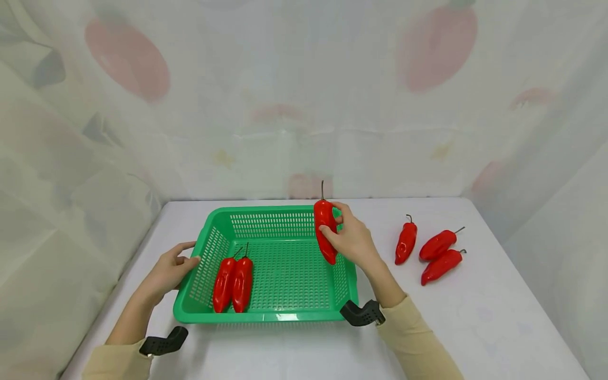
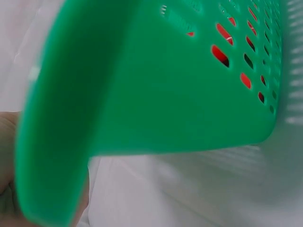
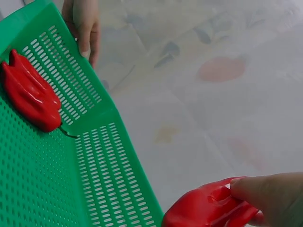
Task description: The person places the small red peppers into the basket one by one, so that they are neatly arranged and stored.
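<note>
Head: right hand [image 1: 352,237] pinches red pepper [image 1: 323,214] above right end of green basket [image 1: 304,316]; left fingers curl onto left rim.
Only here, three loose peppers [image 1: 437,245] on white table [image 1: 494,316]; basket pair [image 1: 242,285] lies left, side by side. Left wrist: left hand [image 2: 7,165] behind blurred rim, finger closure unclear; red through slots. Right wrist: thumb against held pepper, close up.

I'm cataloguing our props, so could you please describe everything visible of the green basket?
The green basket looks plastic, roughly rectangular, with rounded corners, a smooth rim, slotted walls and finely perforated floor. It stands open side up on the white table. Two red peppers lie inside, near its left end, and the left hand holds its left rim.
</note>
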Available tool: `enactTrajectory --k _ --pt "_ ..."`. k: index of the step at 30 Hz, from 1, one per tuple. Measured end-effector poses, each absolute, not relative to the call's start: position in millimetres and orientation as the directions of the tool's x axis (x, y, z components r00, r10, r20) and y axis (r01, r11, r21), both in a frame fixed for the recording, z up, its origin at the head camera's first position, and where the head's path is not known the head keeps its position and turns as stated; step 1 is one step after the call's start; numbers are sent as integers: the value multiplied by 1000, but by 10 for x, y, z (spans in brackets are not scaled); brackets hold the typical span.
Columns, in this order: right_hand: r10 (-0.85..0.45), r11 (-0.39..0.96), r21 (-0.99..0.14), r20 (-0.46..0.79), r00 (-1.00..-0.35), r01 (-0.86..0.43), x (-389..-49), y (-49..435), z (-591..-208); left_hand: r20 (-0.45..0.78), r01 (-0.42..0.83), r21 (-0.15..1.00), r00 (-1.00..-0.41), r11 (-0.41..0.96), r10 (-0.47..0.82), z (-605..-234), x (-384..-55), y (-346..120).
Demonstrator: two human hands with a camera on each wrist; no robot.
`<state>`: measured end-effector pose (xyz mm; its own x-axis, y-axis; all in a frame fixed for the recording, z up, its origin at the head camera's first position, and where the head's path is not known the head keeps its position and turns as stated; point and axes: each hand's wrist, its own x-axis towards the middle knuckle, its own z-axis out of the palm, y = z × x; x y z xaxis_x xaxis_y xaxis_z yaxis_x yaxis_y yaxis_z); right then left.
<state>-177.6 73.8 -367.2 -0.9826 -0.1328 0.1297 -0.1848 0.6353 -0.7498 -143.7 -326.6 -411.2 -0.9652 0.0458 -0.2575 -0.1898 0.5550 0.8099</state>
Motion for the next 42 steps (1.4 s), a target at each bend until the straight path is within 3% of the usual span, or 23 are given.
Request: enactTrajectory --k 24,32,42 --pt "-326 676 -685 50 -944 -270 -1952 233 -3685 -252 -177 809 -966 560 59 -4092 -1429 -3250" --pt "-365 652 -711 12 -931 -265 -2013 89 -3739 -254 -178 801 -966 571 55 -4082 -1412 -3240" --pt "-399 574 -804 -107 -911 -157 -2070 -40 -3854 -259 -184 794 -965 579 49 -4074 -1418 -3233"
